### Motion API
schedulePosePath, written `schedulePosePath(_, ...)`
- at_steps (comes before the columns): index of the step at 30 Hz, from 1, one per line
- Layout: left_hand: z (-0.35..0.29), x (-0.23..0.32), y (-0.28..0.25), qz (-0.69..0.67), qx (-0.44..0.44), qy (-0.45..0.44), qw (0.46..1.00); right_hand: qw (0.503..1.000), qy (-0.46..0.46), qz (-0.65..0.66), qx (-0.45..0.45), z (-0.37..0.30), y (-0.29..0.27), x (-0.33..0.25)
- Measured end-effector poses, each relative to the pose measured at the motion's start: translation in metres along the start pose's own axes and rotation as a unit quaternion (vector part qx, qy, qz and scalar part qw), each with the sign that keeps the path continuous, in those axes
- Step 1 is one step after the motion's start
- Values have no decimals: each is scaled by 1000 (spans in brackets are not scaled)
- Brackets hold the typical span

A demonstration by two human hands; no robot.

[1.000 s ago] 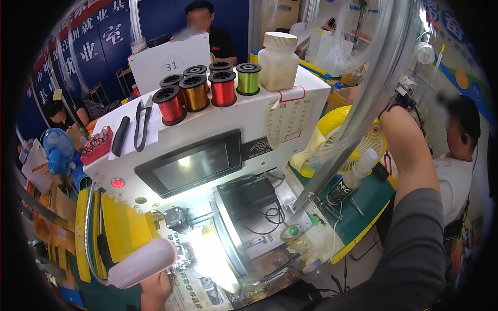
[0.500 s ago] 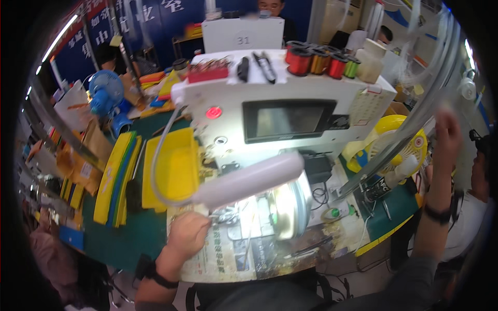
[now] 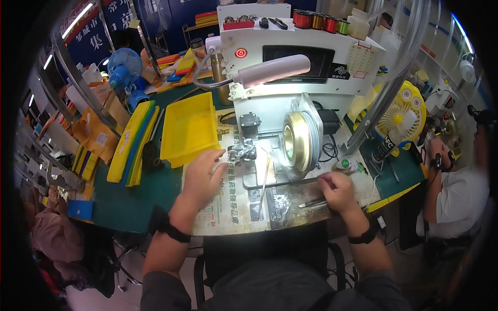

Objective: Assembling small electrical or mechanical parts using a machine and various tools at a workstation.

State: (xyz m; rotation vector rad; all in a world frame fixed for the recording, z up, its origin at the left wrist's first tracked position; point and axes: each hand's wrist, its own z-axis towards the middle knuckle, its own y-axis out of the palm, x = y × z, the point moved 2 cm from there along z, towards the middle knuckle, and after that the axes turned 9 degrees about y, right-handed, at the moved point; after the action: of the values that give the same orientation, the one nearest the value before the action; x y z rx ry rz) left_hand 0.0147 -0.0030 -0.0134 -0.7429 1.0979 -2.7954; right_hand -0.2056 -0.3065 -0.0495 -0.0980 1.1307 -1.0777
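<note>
My left hand (image 3: pixel 202 175) is at the left of the machine's base, thumb and fingers apart and holding nothing. Its fingertips come close to a small metal clamp (image 3: pixel 243 152). Over the front edge of the worktop, my right hand (image 3: pixel 338 193) has thumb and fingertips pinched together; whatever may be between them is too small to make out. A pair of tweezers (image 3: pixel 313 203) lies just left of it. Between my hands stands the white machine's round gold-and-grey wheel (image 3: pixel 301 142), lit by a lamp (image 3: pixel 275 70). A thin stick (image 3: pixel 265 181) lies before the wheel.
A yellow bin (image 3: pixel 189 127) and stacked yellow, green and blue strips (image 3: pixel 134 144) stand to the left. Wire spools (image 3: pixel 316 22) line the machine's top. On the right are a yellow fan (image 3: pixel 398 116), a spray can (image 3: pixel 384 149) and a metal post (image 3: pixel 376 111). A co-worker sits beyond.
My right hand has come down from the raised far right to the worktop's front edge. The left hand's curled fingers have opened. The lamp appears higher, uncovering the wheel; the view has shifted too.
</note>
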Motion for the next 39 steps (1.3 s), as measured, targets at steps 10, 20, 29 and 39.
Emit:
schedulePosePath(10,-5,-8,0,-2,25,16,1000,996,90,-16,-22,1,4,5)
schedulePosePath(20,-1,-11,0,-8,4,5,1000,996,81,-19,-23,5,5,5)
schedulePosePath(29,-1,0,0,-22,-13,-13,1000,996,78,-23,-32,4,5,4)
schedulePosePath(39,-2,3,-1,-48,-7,5,999,994,95,-29,-33,3,6,0)
